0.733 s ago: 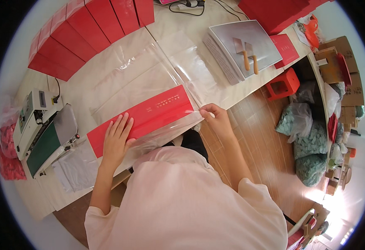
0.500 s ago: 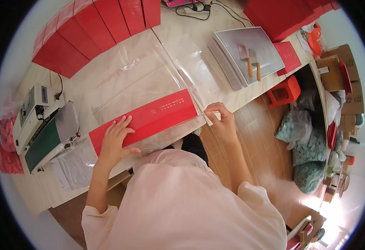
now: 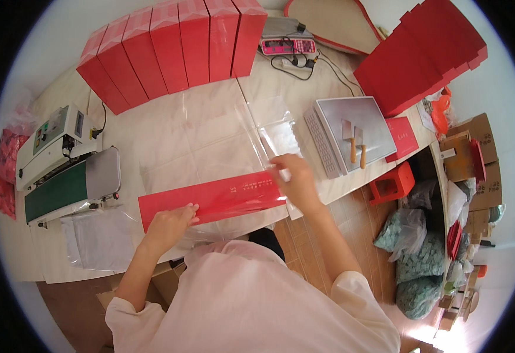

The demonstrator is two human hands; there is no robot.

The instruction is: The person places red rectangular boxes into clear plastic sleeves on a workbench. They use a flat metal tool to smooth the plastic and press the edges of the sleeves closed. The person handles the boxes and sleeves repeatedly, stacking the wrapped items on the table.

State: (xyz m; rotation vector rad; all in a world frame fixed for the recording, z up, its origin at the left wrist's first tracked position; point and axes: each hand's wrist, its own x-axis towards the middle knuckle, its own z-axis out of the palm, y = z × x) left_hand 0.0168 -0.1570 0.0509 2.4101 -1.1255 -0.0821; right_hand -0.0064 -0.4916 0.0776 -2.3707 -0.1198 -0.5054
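Note:
A long flat red box [image 3: 210, 200] lies near the table's front edge, partly inside a clear plastic bag [image 3: 210, 147] spread over the white tabletop. My left hand [image 3: 169, 226] presses on the box's left end with fingers spread. My right hand [image 3: 293, 176] grips the box's right end together with the bag's edge there.
A row of upright red boxes [image 3: 175, 53] stands at the back left, a stack of red boxes [image 3: 422, 53] at the back right. A sealing machine [image 3: 63, 170] sits on the left. A silver tray with two scrapers [image 3: 354, 132], a red stool [image 3: 393, 182] and filled bags [image 3: 416, 259] are on the right.
The view has tilted, so the box now sits lower and more level. My right hand has shifted up onto the box's right end and the bag's edge; my left hand stays at the left end.

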